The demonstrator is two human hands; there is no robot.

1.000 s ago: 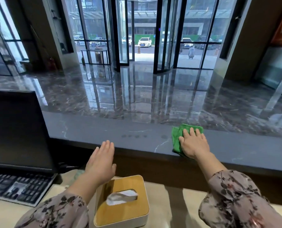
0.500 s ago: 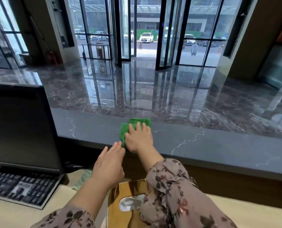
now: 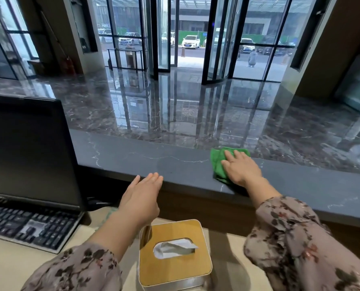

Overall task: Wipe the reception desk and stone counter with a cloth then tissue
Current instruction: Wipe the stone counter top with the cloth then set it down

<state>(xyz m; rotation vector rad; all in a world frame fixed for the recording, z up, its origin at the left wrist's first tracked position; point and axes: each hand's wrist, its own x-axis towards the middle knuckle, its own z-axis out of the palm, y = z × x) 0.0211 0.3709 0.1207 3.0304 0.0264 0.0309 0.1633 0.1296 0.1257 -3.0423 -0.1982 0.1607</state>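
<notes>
our right hand [image 3: 242, 169] lies flat, fingers straight, pressing a bunched green microfibre cloth [image 3: 217, 164] onto the dark grey veined stone top [image 3: 122, 156] of the desk. it pins the cloth rather than gripping it. our left hand [image 3: 142, 196] is well apart from it to the left, fingers straight and together, holding nothing. its tips are at the near edge of the stone top, and we cannot tell whether they touch it.

the main risk, as we judge it, is the cloth itself. it is crumpled, and its near corner sits at the front lip of the stone top. with only downward pressure on it, a fast stroke could let it roll up and skid from under the palm. it could then drop onto the pale beige lower desk [image 3: 5, 267] or over the far edge toward the polished dark marble lobby floor [image 3: 175, 106]. a bunched cloth also wipes a narrow band, so strips could be missed.

a stroke to the left would meet the left hand and then the black flat monitor [image 3: 28, 152], so that end may go unwiped. the floral right sleeve [image 3: 301, 238] hangs low. crossing over, it could nudge the square wooden-lidded tissue box [image 3: 164, 269], whose white tissue [image 3: 175, 247] we need dry for the second pass. the black keyboard [image 3: 28, 225] lies near, should the cloth be wet, which we cannot tell.
</notes>
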